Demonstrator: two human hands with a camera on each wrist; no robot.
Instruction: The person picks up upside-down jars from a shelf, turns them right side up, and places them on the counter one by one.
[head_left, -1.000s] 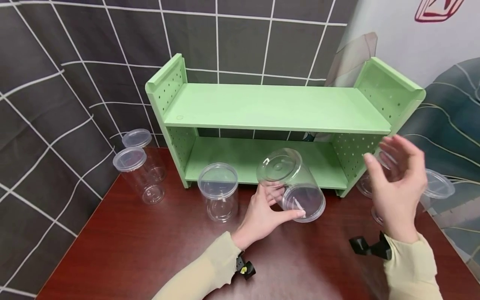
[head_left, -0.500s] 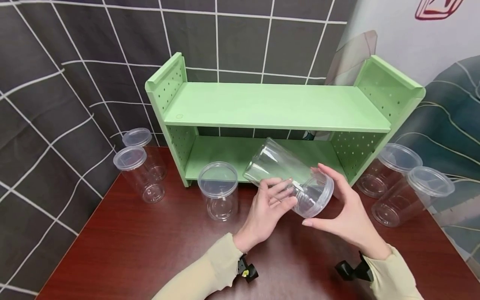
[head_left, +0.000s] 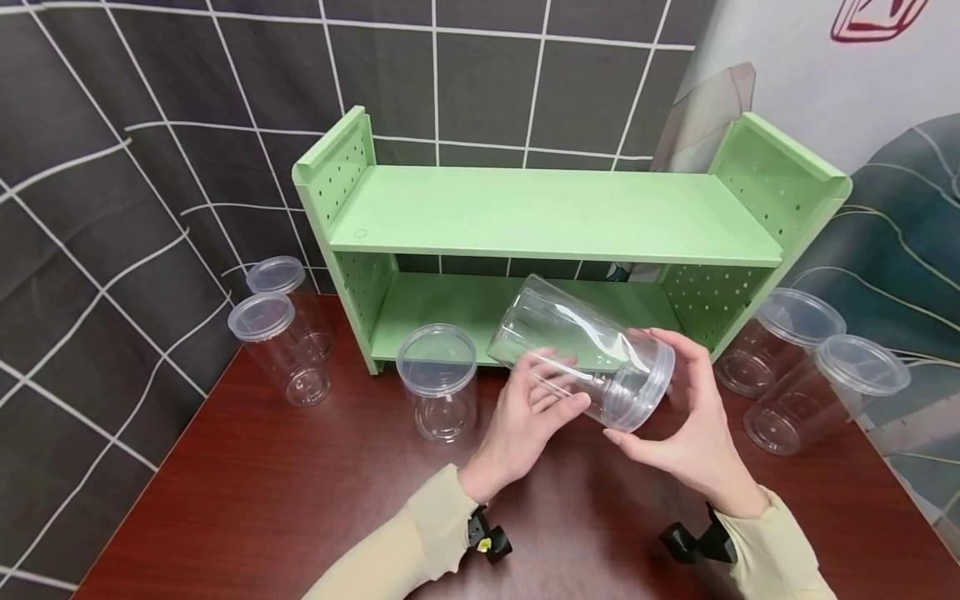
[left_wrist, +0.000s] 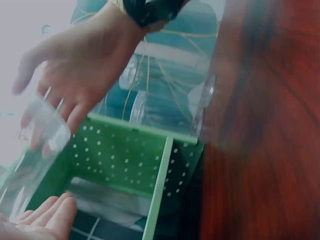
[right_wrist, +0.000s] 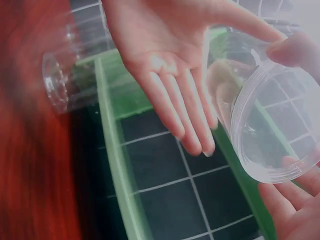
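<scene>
A clear plastic jar (head_left: 566, 333) with a translucent screw lid (head_left: 652, 387) is held tilted in front of the green shelf, its lid end toward the lower right. My left hand (head_left: 525, 421) holds the jar's body from below left, thumb on the near side and fingers seen through the plastic. In the right wrist view the left hand's (left_wrist: 50, 217) fingers look long and loosely extended beside the jar (right_wrist: 235, 65). My right hand (head_left: 693, 425) grips the lid end, thumb below and fingers round the far side. The lid (right_wrist: 280, 125) faces the right wrist camera.
A green two-tier shelf (head_left: 555, 212) stands at the back of the dark red table (head_left: 247, 508). One lidded jar (head_left: 437, 383) stands before it, two jars (head_left: 273, 346) at left, two more (head_left: 825, 383) at right. A grid-patterned cloth (head_left: 97, 250) hangs behind.
My right hand has come in from the right and taken hold of the lid end. The jar has turned from lid-down to lying tilted, lid to the right; the left hand has stayed near it.
</scene>
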